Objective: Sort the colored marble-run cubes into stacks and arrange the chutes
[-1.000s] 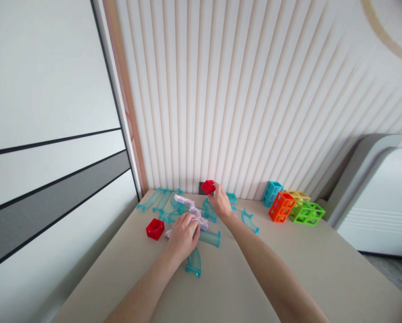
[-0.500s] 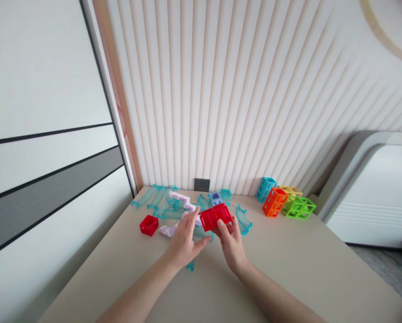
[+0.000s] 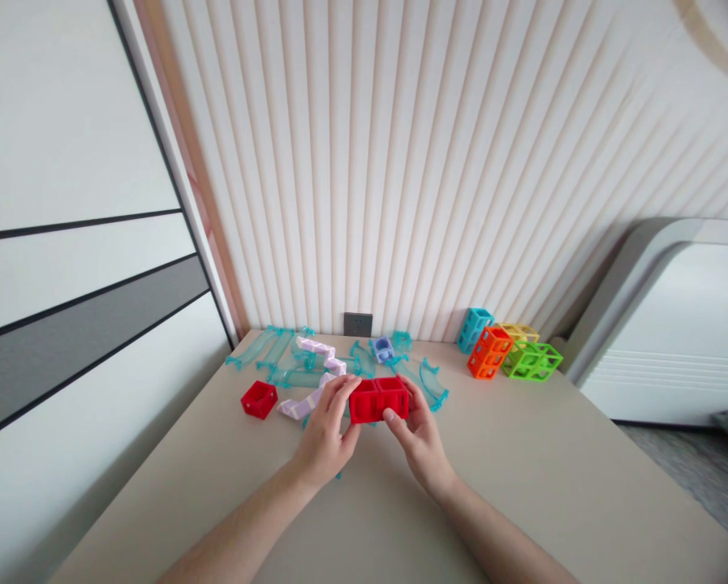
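Between both hands, raised over the table, is a red double-cube toy block (image 3: 379,400) with two openings side by side. My left hand (image 3: 329,422) grips its left end, fingers behind and thumb below. My right hand (image 3: 423,434) holds the right end, thumb on the near face. A single red cube block (image 3: 259,400) lies on the table to the left. Behind the hands lie a white-and-lilac zigzag piece (image 3: 316,347), several clear teal track pieces (image 3: 296,378) and a small blue-violet cube (image 3: 382,349). The hands partly hide some of these.
On the right of the table (image 3: 510,478) stand an orange block stack (image 3: 489,353), a blue one (image 3: 475,328), a green one (image 3: 532,361) and a yellow one (image 3: 519,332). A ribbed wall (image 3: 400,162) with a black socket (image 3: 358,324) rises behind. A white cabinet (image 3: 65,365) is at the left.
My left hand has come in and closed on the left end of the red block. The block has turned from tilted to nearly level, its openings now showing. The view has shifted slightly.
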`<state>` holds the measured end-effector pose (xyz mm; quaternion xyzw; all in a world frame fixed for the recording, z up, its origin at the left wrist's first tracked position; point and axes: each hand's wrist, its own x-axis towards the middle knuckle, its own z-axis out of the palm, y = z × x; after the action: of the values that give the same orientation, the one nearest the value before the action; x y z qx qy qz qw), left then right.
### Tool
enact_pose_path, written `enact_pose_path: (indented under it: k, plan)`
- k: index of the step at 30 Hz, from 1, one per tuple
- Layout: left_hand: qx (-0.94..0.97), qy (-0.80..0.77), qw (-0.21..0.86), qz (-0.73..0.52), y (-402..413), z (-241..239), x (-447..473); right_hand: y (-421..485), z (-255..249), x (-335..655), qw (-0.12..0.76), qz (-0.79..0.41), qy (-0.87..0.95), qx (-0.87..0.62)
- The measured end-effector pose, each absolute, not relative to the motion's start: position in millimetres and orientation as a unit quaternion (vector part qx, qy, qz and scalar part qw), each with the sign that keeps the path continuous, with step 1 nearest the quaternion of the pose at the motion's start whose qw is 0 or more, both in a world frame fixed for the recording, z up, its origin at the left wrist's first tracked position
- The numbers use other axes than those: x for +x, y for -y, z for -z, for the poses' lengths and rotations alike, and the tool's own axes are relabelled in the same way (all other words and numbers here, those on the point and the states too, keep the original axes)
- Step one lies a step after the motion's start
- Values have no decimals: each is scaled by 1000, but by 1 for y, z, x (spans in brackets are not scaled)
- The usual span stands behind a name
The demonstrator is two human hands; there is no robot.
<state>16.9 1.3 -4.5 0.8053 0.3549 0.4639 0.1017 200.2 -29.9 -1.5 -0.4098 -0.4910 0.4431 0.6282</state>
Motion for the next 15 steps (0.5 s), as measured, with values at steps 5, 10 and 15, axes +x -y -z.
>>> enact_pose_path:
  k: [5, 10, 15]
  plan:
    - [784, -372, 117, -483, -4, 3, 17, 32, 1, 205, 579, -457, 531, -417]
    - [762, -379, 156, -501, -9, 5, 13, 40, -5, 204, 526, -392, 619, -432]
    - [752, -373, 170, -516, -9, 0, 13, 43, -8, 199, 528, -397, 618, -427]
